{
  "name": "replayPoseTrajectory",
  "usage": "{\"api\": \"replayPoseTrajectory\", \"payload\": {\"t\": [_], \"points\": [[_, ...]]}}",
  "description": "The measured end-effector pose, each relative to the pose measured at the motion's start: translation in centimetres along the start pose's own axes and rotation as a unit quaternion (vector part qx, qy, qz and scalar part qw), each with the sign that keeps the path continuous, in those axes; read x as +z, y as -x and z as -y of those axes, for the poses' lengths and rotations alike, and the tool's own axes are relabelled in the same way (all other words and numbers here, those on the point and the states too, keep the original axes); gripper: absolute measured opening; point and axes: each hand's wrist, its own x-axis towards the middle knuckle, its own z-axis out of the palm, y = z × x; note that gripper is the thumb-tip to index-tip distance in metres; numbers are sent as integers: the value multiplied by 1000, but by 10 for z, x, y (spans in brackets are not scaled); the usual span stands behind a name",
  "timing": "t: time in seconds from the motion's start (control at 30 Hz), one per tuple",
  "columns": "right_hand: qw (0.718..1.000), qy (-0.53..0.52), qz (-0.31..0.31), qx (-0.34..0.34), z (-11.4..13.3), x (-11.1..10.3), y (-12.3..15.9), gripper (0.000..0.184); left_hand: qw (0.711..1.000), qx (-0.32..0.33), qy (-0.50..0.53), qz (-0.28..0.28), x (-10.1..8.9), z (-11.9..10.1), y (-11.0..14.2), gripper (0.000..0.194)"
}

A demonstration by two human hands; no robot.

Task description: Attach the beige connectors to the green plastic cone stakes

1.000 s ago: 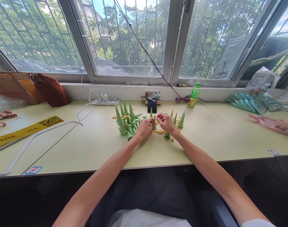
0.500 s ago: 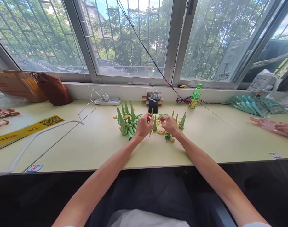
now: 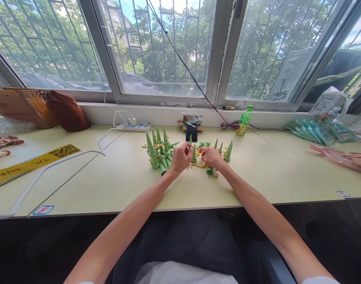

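- Left hand (image 3: 181, 158): fingers bent together just left of the middle cone (image 3: 194, 155); a green tip (image 3: 188, 167) pokes out beneath, though I cannot tell whether they grip it.
- Right hand (image 3: 212, 156): fingers curled downward just right of the middle cone, near yellow pieces (image 3: 202, 165); whether they grasp any cannot be told.
- Middle cone: green, upright on the table (image 3: 115, 189), between the hands.
- Green cones (image 3: 151, 150): clustered left of the middle cone, some standing, some lying.
- Phone (image 3: 191, 134): behind the middle cone.
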Motion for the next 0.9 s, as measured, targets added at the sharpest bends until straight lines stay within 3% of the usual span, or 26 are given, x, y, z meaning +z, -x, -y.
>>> {"api": "replayPoseTrajectory", "payload": {"t": [0.33,0.53,0.9], "points": [[999,31,-23,15,0,-2,2,36,1000,0,-4,-1,0,0,0,21],[998,45,11,43,-2,1,1,34,1000,6,-2,0,0,-1,0,22],[1000,23,-4,10,-6,7,-4,24,1000,-3,-6,0,0,-2,0,23]]}}
